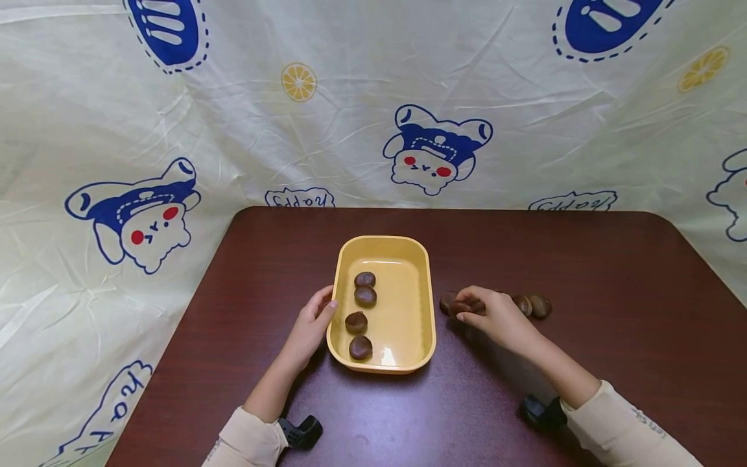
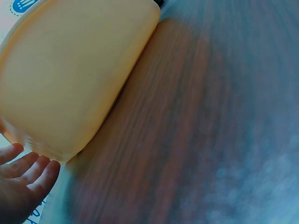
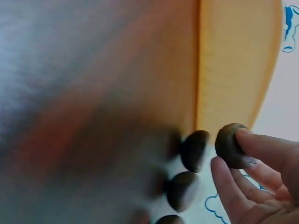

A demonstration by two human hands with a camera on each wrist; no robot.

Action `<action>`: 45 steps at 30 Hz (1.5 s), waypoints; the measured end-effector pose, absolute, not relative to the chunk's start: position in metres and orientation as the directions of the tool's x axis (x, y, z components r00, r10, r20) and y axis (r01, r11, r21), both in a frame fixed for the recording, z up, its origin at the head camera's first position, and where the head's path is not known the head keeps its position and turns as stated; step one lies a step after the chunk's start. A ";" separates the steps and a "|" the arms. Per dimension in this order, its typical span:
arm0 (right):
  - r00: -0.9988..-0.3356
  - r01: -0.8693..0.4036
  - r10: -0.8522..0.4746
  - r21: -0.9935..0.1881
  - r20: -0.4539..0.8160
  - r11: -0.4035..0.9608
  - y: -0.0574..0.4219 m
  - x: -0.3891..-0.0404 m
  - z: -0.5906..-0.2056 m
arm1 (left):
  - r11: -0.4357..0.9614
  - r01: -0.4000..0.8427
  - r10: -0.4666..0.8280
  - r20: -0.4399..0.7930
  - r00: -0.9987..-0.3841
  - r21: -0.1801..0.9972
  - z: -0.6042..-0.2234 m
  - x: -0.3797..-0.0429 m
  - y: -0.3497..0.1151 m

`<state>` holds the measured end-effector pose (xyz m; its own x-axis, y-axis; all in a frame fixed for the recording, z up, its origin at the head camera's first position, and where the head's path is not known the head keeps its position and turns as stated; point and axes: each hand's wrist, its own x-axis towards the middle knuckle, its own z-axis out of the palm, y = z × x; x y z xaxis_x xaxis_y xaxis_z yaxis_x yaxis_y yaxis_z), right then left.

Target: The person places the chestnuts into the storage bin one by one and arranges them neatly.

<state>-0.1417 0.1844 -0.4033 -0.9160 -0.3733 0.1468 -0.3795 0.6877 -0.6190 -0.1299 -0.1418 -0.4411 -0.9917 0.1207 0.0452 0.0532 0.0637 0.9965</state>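
Note:
Several brown chestnuts lie in a column along the left side of a yellow tray. My left hand holds the tray's left edge, thumb at the rim; in the left wrist view its fingertips touch the outer wall. To the right of the tray, my right hand pinches a chestnut between thumb and fingers. The right wrist view shows this chestnut raised off the table, beside other chestnuts. In the head view the hand partly hides their row, with a chestnut at its right end.
Everything stands on a dark brown wooden table. Behind and to the left hangs a pale cloth printed with cartoon figures. A black device sits at the left wrist, another black device at the right.

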 end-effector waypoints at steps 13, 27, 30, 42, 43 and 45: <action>-0.917 -0.393 -0.309 -0.703 0.251 0.593 0.151 -0.160 -0.378 | 0.072 0.022 0.139 0.012 -0.990 0.997 -0.421 -0.120 -0.141; -0.898 -0.413 -0.375 -0.736 0.231 0.537 0.094 -0.199 -0.378 | 0.062 0.045 0.135 0.037 -0.990 0.997 -0.447 -0.126 -0.145; -0.896 -0.413 -0.387 -0.728 0.217 0.547 0.084 -0.210 -0.380 | 0.062 0.045 0.133 0.036 -0.990 0.997 -0.445 -0.126 -0.144; -0.918 -0.313 -0.391 -0.723 0.064 0.616 0.053 -0.243 -0.388 | 0.053 0.067 0.141 0.059 -0.988 0.996 -0.442 -0.129 -0.143; -0.916 -0.313 -0.398 -0.718 0.054 0.622 0.052 -0.244 -0.390 | 0.053 0.065 0.142 0.057 -0.988 0.996 -0.442 -0.129 -0.143; -0.911 -0.314 -0.410 -0.704 0.035 0.637 0.050 -0.246 -0.392 | 0.055 0.063 0.142 0.055 -0.988 0.996 -0.443 -0.130 -0.143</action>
